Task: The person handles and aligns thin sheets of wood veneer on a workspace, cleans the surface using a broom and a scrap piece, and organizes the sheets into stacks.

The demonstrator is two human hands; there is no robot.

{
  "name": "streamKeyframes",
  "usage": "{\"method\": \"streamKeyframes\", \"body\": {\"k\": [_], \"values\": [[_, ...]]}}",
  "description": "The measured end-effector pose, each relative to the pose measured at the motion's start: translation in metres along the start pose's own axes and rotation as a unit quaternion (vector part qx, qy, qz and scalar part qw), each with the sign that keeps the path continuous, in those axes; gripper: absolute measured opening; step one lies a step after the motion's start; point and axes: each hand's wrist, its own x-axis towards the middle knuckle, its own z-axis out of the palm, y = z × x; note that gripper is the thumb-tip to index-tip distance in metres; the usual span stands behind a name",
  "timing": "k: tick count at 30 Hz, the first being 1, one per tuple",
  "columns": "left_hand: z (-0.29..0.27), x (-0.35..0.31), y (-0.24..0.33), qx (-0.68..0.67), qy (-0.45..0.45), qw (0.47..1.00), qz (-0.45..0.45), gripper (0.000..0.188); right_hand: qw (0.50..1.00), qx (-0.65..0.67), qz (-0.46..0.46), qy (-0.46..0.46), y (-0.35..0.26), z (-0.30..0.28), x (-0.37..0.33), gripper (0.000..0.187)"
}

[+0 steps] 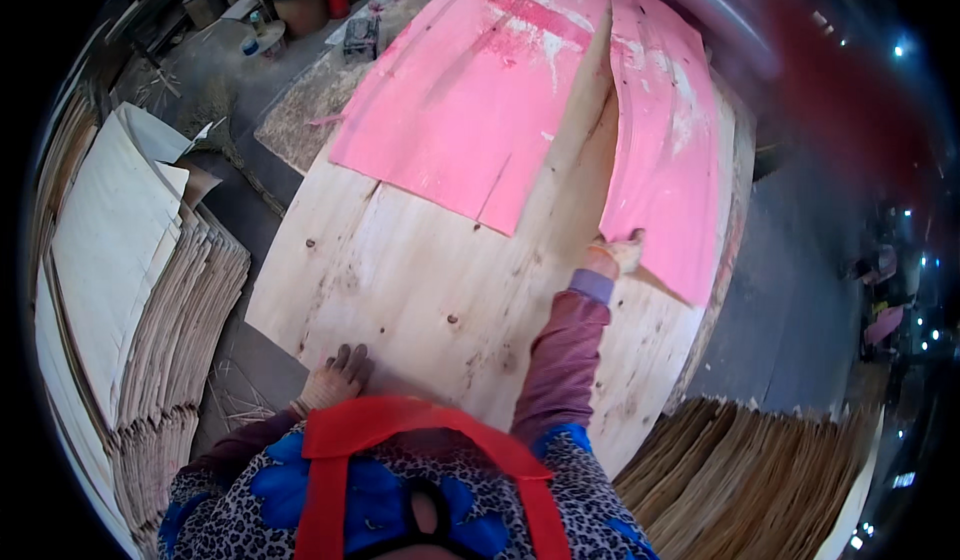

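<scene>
A large pale wood veneer sheet (pixel 440 300), marked with dark knots, lies in front of me. On its far part are pink-coated veneer pieces, a wide one (pixel 450 110) at the left and a narrower one (pixel 665 150) at the right. A long wedge-shaped gap parts them, and bare wood shows through it. My right hand (pixel 622 252), in a pale glove, is closed on the near left corner of the narrower pink piece. My left hand (pixel 340 375), gloved with dark fingertips, rests with fingers stretched out at the near left edge of the bare sheet.
A tall stack of veneer sheets (pixel 160 290) stands at the left. More stacked veneer (pixel 740 480) is at the lower right. A metal roller (pixel 700 0) crosses the far end, beside a blurred red shape (pixel 850 90). A twig broom (pixel 235 145) and buckets (pixel 300 10) are far left.
</scene>
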Motion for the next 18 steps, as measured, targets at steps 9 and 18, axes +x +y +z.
{"method": "streamKeyframes", "body": {"k": [9, 18], "values": [[-0.006, 0.004, 0.007, 0.023, -0.031, 0.999, -0.031, 0.034, 0.972, 0.102, -0.037, -0.207, -0.056, 0.027, 0.062, 0.040], [-0.062, 0.186, -0.069, -0.775, 0.131, 0.519, -0.335, 0.039, 0.974, 0.053, 0.015, -0.220, -0.043, -0.023, 0.028, 0.042]]}}
